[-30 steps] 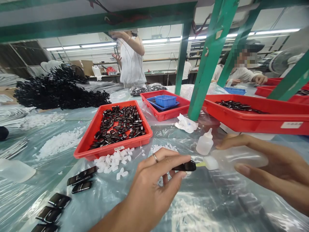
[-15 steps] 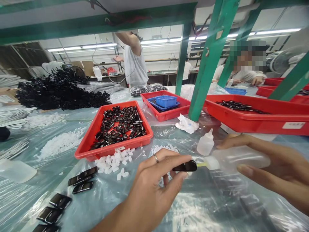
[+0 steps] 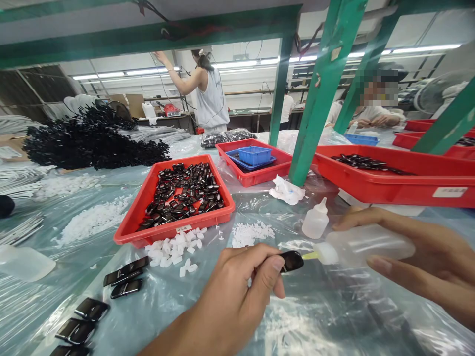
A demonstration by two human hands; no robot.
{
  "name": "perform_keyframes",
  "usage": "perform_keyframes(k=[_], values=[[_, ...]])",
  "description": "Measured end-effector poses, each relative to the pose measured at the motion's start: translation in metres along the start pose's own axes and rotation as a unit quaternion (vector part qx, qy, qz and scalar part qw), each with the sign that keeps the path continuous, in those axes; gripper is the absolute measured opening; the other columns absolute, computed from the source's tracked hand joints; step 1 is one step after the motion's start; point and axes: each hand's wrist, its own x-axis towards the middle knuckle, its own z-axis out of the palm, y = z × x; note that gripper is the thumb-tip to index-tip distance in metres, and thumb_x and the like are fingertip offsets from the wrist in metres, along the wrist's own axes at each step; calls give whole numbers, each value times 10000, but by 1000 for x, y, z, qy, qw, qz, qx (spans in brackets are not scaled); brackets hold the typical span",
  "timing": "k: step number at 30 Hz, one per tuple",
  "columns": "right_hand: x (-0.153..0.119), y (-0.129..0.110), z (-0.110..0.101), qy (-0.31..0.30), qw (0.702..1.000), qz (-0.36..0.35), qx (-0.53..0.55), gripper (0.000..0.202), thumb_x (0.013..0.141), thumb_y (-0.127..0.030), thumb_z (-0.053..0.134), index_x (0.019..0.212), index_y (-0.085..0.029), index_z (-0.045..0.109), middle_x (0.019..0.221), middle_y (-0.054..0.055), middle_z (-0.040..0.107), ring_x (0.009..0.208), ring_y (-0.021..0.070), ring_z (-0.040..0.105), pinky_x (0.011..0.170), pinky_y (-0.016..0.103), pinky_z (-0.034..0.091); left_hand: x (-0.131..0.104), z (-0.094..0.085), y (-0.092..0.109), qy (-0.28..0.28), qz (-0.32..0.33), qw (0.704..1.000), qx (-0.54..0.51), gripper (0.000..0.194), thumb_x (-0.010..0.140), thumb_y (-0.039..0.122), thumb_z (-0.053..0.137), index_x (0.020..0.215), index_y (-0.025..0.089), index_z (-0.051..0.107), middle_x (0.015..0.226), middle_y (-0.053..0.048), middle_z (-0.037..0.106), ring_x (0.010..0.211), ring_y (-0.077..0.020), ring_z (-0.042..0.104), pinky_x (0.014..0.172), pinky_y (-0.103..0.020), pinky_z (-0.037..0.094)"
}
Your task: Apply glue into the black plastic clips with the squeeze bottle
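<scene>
Black and glossy, the small plastic part (image 3: 290, 260) sits pinched between the thumb and the curled fingers (image 3: 269, 272) of my left hand (image 3: 237, 296), held above the surface (image 3: 326, 316). My right hand (image 3: 426, 262) grips a translucent squeeze bottle (image 3: 365, 244) lying on its side, thumb below and index finger along the top. The bottle's yellow nozzle (image 3: 310, 255) points left and meets the end of the black part.

Layout of the surface, which is covered in clear plastic sheeting:
- A second, smaller dropper bottle (image 3: 315, 220) stands upright just behind the nozzle.
- A patch of small white pieces (image 3: 250, 233) lies just beyond my left hand; a second cluster of white pieces (image 3: 174, 249) lies against the front wall of the nearest red tray (image 3: 129, 222).
- That tray is full of black parts (image 3: 181, 193).
- Several finished black parts (image 3: 124, 277) lie flat at lower left.
- A second red tray (image 3: 260, 173) behind holds a blue bin (image 3: 254, 154).
- A long red tray (image 3: 389, 185) at right holds more dark parts.
- A crumpled white wipe (image 3: 285, 190) lies at the foot of the green post (image 3: 315, 99).
- A heap of black cables (image 3: 89, 138) fills the far left.

Two other people are at work in the background.
</scene>
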Motion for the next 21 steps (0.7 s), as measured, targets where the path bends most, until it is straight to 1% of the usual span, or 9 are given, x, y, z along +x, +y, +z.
perform_keyframes(k=[2, 4, 6, 9, 12, 17, 21], values=[[-3, 3, -4, -25, 999, -26, 10, 356, 848, -594, 758, 1066, -312, 761, 963, 58, 738, 814, 285, 726, 558, 291, 606, 0, 0, 0, 0, -7, 1000, -6, 367, 1108, 305, 422, 899, 154, 683, 679, 0, 692, 563, -105, 579, 589, -224, 436], [-5, 5, -7, -37, 998, -59, 5, 249, 894, -531, 744, 1093, -381, 752, 1000, 18, 754, 818, 248, 742, 570, 241, 604, 0, 0, 0, 2, -5, 1000, -2, 355, 1104, 292, 426, 901, 158, 684, 672, 8, 682, 580, -103, 575, 601, -225, 423], [-4, 5, -8, -40, 995, -86, -13, 213, 915, -517, 730, 1108, -425, 738, 1007, -10, 759, 817, 226, 748, 569, 212, 600, 0, 0, 1, 1, 5, 1000, 10, 332, 1101, 269, 434, 922, 161, 692, 655, 25, 662, 590, -97, 558, 614, -226, 399], [-3, 3, -8, -47, 993, -100, -27, 216, 935, -526, 706, 1126, -426, 717, 999, -19, 755, 799, 215, 747, 545, 204, 590, -1, -1, 1, -1, 6, 1000, 28, 310, 1098, 244, 445, 923, 161, 687, 629, 47, 619, 578, -85, 531, 623, -228, 372], [-3, 2, -8, -54, 993, -98, -36, 206, 957, -507, 687, 1139, -413, 704, 1014, -22, 753, 819, 212, 746, 550, 201, 587, -1, -2, 2, -2, 3, 1000, 29, 316, 1099, 252, 445, 933, 161, 698, 618, 55, 590, 570, -84, 515, 622, -228, 364], [-4, 5, -7, -53, 993, -96, -35, 220, 958, -490, 692, 1154, -392, 703, 1051, -6, 752, 872, 222, 746, 574, 205, 602, -1, -1, 1, -1, 6, 1000, 24, 313, 1093, 251, 454, 939, 145, 704, 609, 52, 568, 566, -84, 511, 608, -221, 363], [-6, 9, -9, -66, 996, -66, -6, 239, 934, -501, 709, 1148, -395, 703, 1043, 13, 738, 858, 268, 760, 424, 220, 544, -1, -1, 2, -3, 7, 1000, 13, 320, 1094, 261, 453, 954, 146, 717, 602, 49, 561, 551, -87, 498, 592, -220, 362]])
